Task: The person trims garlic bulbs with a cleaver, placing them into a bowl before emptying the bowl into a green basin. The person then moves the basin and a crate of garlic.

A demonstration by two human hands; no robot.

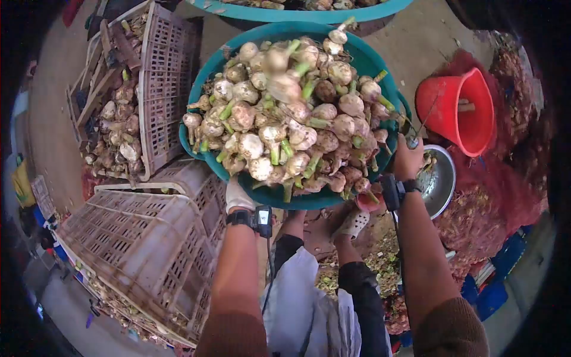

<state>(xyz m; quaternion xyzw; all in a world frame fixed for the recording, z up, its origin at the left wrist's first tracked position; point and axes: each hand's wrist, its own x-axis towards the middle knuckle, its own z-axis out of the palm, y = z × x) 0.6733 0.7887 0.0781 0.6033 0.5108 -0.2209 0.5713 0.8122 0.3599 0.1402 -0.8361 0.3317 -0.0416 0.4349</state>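
A large teal basin (209,59) is heaped with garlic bulbs (242,116) that have short cut green stems. Two bulbs (284,87) near the top of the heap are blurred by motion. My left hand (238,195), in a pale glove, grips the basin's near left rim, its fingertips hidden below. At the basin's right edge my bare right hand (408,157) is closed around a scissors-like metal tool (413,141), whose thin parts point up and away. Its exact kind I cannot tell.
Plastic crates (169,83) stand and lie on the left, one holding bulbs. On the right are a red bucket (437,107), a metal bowl (446,196) and red mesh sacks (464,226). Another teal tub (297,15) stands beyond; trimmings (380,268) litter the floor.
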